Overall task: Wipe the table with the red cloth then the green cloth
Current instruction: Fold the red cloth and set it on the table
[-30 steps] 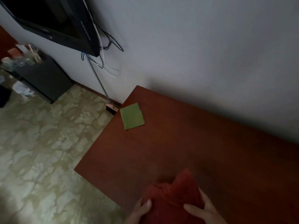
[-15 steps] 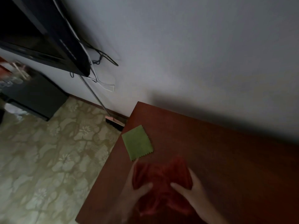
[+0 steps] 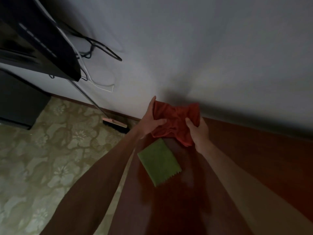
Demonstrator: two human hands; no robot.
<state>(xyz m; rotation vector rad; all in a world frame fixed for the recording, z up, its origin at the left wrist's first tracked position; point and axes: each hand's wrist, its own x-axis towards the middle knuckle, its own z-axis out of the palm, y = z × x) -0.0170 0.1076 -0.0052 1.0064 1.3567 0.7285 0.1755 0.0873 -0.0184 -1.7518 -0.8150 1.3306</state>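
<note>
Crumpled red cloth beyond flat green cloth

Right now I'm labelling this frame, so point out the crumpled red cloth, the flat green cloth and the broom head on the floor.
crumpled red cloth (image 3: 176, 119), head view, bunched middle between both hands.
flat green cloth (image 3: 159, 161), head view, centre of its face.
broom head (image 3: 115, 124), head view, middle of the pink block.

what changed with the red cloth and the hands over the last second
Both hands pushed the red cloth away from the person, from the table's near edge past the green cloth to the far corner by the wall. The left hand and right hand kept their grip on it throughout. The green cloth stayed flat near the left edge of the table, untouched.
</note>
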